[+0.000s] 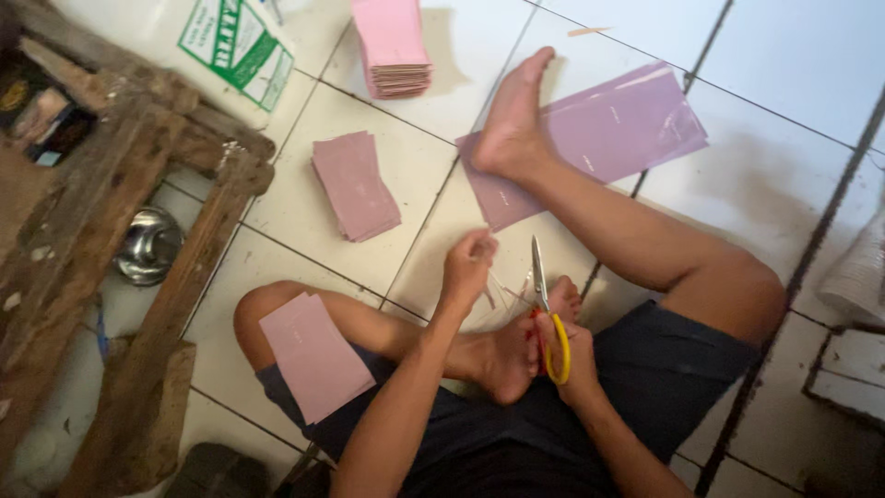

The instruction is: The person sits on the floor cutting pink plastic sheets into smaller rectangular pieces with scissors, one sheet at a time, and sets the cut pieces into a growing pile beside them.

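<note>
Down on the white tiled floor [516,55], between the person's legs, the right hand [576,364] has its fingers hooked through the yellow loop handles of a pair of scissors [544,309], steel blades pointing up and away. Left hand [468,267] sits just beside the blade tips, fingers pinched together on a thin, pale strip [502,288] that's too small to make out properly. One pink paper sheet [313,355] lies flat on the left thigh. Further out, one bare foot [512,120] rests on a big glossy mauve sheet [608,129]. A short stack of dusty-pink cut pieces [355,184] sits on the tile, and a taller, brighter pink stack [392,46] beyond it. Top left there's a white bag with a green printed label [235,41]. Rough wooden frame [120,212] on the left, shiny metal bowl [147,244] under it.
</note>
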Tool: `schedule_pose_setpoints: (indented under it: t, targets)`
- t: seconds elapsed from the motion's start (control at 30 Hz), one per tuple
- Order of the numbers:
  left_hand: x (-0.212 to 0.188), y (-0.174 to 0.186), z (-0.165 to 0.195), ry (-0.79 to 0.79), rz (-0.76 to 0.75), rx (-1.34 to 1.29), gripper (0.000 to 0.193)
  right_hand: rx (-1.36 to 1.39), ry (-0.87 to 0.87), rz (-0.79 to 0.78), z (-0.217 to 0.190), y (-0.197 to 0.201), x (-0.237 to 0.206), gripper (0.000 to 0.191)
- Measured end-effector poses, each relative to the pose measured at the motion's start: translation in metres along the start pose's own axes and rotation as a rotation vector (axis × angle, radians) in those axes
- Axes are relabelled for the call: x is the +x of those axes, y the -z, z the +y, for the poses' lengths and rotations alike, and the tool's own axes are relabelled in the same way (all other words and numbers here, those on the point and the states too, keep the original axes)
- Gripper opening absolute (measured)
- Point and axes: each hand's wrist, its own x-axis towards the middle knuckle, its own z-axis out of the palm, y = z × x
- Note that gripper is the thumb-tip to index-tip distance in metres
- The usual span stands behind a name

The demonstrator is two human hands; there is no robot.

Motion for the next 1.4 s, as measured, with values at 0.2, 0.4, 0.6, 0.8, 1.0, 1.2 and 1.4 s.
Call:
schedule_pose_setpoints:
  t: [0.2,0.4,0.6,0.8,1.0,1.2,1.4]
  targets:
    - [0.029,-0.038,0.000,-0.161,0.191,-0.186,0.041,0.050,0.002,-0.043,-0.007,0.002,0.002,0.040]
    - [0.046,-0.052,0.006,-0.288,0.309,-0.016,0.032,0.058,-0.017,-0.024,-0.002,0.006,0.004,0.042]
    - [0.054,-0.053,0.022,-0.183,0.366,-0.372,0.040,0.044,-0.011,0.007,0.003,0.005,0.004,0.042]
    - [0.042,-0.048,0.053,-0.191,0.355,0.041,0.041,0.047,-0.053,-0.002,-0.003,0.002,-0.002,0.040]
    - [0.045,-0.043,0.052,0.226,0.230,-0.160,0.027,0.057,-0.068,-0.003,0.000,-0.003,0.000,0.041]
    - [0.059,-0.045,0.033,-0.203,0.339,0.014,0.019,0.027,-0.090,0.001,0.002,-0.004,-0.001,0.041]
    - [0.076,-0.047,0.034,0.274,0.184,-0.757,0.013,0.044,-0.074,-0.010,-0.005,-0.006,-0.005,0.040]
